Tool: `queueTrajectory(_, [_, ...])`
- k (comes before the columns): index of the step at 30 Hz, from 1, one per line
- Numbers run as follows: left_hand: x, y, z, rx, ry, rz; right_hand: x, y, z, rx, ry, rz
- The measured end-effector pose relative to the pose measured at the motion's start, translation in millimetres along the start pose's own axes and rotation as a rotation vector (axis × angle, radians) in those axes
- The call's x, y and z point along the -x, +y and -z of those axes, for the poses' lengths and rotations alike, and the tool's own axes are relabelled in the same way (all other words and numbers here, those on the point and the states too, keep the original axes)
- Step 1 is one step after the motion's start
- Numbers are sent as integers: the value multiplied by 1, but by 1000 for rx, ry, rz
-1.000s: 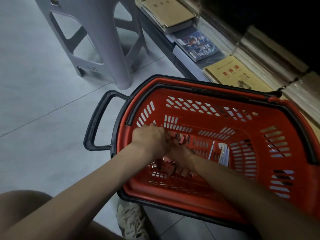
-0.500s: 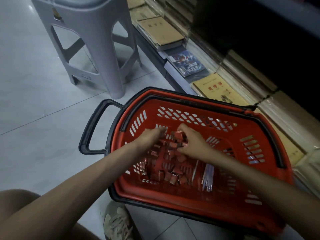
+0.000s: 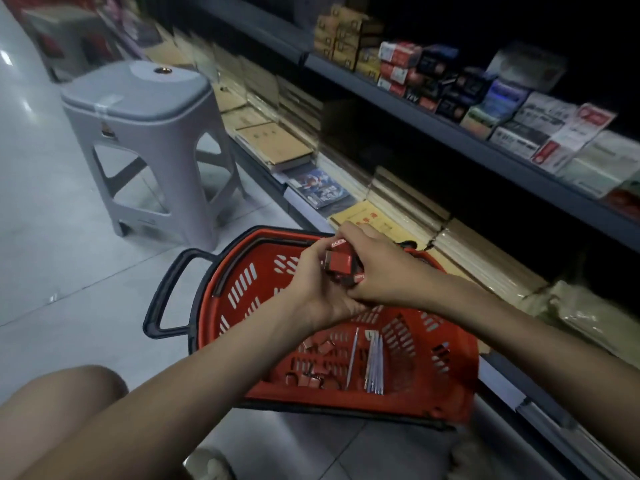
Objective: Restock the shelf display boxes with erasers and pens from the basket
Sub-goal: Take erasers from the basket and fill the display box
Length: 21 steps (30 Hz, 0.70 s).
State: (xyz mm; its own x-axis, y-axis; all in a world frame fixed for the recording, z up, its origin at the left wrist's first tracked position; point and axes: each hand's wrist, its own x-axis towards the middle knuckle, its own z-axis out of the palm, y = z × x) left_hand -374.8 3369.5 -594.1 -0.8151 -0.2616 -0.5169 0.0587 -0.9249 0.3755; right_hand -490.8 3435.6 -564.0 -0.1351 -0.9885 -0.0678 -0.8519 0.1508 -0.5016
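Observation:
A red basket with a black handle sits on the floor beside the shelf. Above its far rim, my left hand and my right hand together cup a bunch of small red-wrapped erasers. Both hands curl around the bunch from either side. More erasers lie scattered on the basket floor, and several pens lie side by side to their right.
A grey plastic stool stands on the tiled floor to the left. Notebooks are stacked on the lowest shelf. On the upper shelf, at the right, sit rows of small boxes. My knee shows at bottom left.
Both hands gathered erasers at the basket floor and have risen with them above the rim. The view tilted up, bringing the upper shelf into sight.

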Motion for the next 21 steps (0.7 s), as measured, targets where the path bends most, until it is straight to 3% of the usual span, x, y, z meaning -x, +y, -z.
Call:
queueTrajectory(7, [23,-30,-81,17,-7,2,61,-17,79,51,11,-80])
queueTrajectory(12, [50,-59,-142,-3,14,46,122,-20,132,-76,-4,-185])
queueTrajectory(17, [70,-97,-199,-34,42,54,184,-20,166,-100,87,-266])
queueTrajectory(21, [79,-131,-240,20,5,55,227,-9,189,-278,214,-296])
